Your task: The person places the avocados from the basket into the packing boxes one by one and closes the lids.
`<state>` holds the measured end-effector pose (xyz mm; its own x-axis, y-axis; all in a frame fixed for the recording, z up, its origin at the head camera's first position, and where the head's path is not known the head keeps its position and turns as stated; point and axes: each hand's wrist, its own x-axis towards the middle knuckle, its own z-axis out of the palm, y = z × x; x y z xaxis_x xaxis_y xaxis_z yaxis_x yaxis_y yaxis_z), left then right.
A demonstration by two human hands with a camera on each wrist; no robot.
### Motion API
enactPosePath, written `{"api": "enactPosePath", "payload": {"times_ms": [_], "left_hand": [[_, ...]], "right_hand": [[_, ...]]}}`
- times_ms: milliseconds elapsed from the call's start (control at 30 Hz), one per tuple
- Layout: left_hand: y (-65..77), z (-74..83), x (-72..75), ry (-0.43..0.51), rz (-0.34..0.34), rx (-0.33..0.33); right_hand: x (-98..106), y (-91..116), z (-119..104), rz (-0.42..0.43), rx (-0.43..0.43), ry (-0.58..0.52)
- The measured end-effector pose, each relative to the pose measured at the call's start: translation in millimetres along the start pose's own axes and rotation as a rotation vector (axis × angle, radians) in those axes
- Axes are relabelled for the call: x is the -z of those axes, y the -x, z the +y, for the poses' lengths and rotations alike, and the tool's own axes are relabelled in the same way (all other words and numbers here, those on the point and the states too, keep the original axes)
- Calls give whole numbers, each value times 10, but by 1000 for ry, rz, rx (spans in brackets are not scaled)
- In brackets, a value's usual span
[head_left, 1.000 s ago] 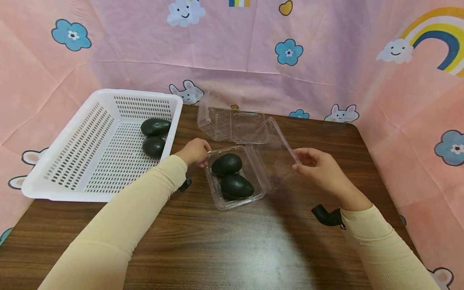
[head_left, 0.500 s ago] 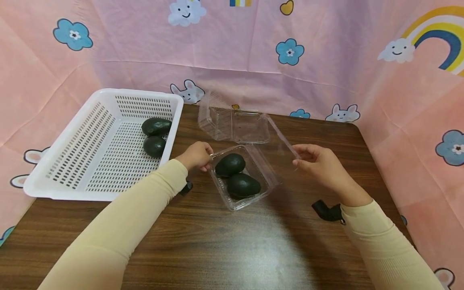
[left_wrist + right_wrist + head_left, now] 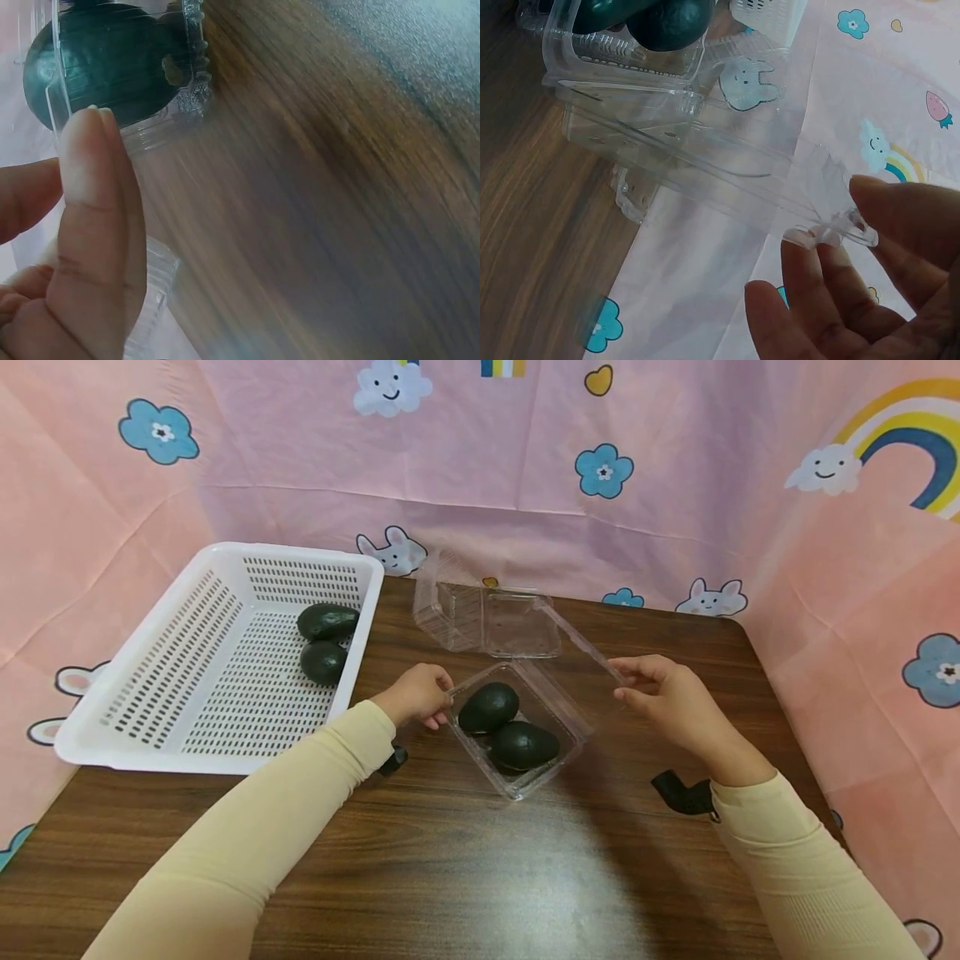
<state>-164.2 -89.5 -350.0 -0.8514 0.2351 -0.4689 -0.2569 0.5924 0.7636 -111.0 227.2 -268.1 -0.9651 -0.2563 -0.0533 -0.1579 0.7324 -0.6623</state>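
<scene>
Two dark green avocados (image 3: 489, 707) lie in the base of a clear plastic clamshell box (image 3: 513, 792). My left hand (image 3: 417, 695) pinches the box's left rim; in the left wrist view, thumb and fingertips meet on the clear edge beside an avocado (image 3: 112, 67). The box's hinged lid (image 3: 581, 639) stands raised on the right, nearly edge-on in the head view. My right hand (image 3: 670, 700) pinches that lid's outer edge between thumb and fingers, which the right wrist view shows at the lid's corner (image 3: 859, 229).
A white perforated basket (image 3: 360, 652) stands at the left, with two more avocados (image 3: 327, 622) against its right wall. Behind the box lies another open clear clamshell (image 3: 521, 625). Patterned pink cloth (image 3: 480, 485) borders the wooden table (image 3: 420, 868) at the back and sides.
The box with its two avocados has shifted right and turned, my left hand following it. The lid has swung from a slanted face to nearly edge-on, still in my right hand.
</scene>
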Motion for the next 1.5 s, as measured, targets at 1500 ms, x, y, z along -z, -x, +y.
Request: {"api": "enactPosePath", "payload": {"times_ms": [1500], "left_hand": [[44, 2, -268, 154, 0, 2]], "right_hand": [[-337, 154, 154, 130, 432, 313]]}}
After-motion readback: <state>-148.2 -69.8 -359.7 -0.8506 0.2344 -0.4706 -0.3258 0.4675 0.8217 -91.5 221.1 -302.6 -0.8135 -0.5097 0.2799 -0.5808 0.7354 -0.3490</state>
